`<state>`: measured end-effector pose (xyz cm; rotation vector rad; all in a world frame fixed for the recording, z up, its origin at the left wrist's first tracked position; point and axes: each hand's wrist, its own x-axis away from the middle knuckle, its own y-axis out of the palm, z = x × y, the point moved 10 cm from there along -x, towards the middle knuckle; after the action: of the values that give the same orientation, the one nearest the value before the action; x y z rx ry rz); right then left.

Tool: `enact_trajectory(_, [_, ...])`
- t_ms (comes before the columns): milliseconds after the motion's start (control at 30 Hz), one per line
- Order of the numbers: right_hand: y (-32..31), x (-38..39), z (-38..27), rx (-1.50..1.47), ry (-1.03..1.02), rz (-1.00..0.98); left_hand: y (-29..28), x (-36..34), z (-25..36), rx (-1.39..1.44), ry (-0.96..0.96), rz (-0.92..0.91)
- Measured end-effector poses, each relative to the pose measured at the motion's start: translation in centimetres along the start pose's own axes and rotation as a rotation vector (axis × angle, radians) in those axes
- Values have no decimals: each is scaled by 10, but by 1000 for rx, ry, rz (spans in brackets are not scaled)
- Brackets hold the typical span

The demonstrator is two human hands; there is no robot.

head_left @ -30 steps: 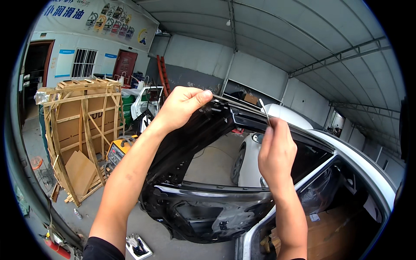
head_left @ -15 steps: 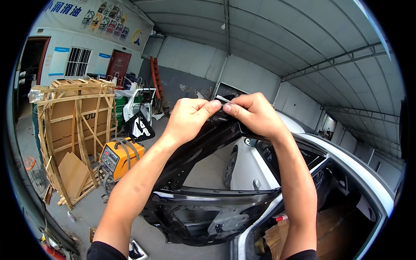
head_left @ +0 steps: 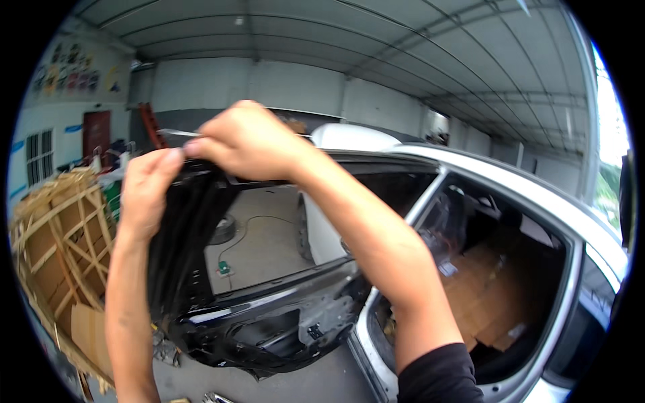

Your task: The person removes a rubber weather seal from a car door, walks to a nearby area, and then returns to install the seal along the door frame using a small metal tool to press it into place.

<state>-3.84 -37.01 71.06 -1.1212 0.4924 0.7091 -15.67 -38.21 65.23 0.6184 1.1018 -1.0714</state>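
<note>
A black car door (head_left: 191,228) stands swung out, its window opening without glass and its inner panel bare. At the upper far corner of its frame, my left hand (head_left: 143,191) is closed with thumb and fingers pressed together; what lies in them is hidden. Just right of it, my right hand (head_left: 252,142) is curled over the top edge. From its pinched fingers sticks out a thin, pale, flat strip (head_left: 177,133), blurred, so I cannot tell its exact kind.
The white car (head_left: 531,178) takes up the right, cardboard (head_left: 487,295) inside its door opening. A wooden crate (head_left: 57,221) stands left. Beyond the window opening, a tyre (head_left: 225,230) and a cable with a green plug box (head_left: 224,267) lie on the floor.
My view has swung to the right, so door and hands sit further left. My right forearm now reaches across the frame's top. The pale strip shows more plainly past my right fingers.
</note>
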Motion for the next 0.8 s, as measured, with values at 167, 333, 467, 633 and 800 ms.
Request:
enact_trajectory(167, [5, -3, -4, -29, -53, 56, 1, 2, -38, 509, -250, -134])
enact_trajectory(333, [-1, -1, 1, -37, -14, 36, 11, 0, -28, 512, -286, -121])
enact_trajectory(467, [-1, 2, 1, -33, -17, 38, 11, -1, -28, 395, -250, -228])
enact_trajectory(633, [-1, -1, -2, -21, 16, 59, -14, -17, -35, 265, -347, 61])
enact_trajectory(800, [-2, 2, -3, 29, -27, 155, 2, -32, -12, -46, -371, 75])
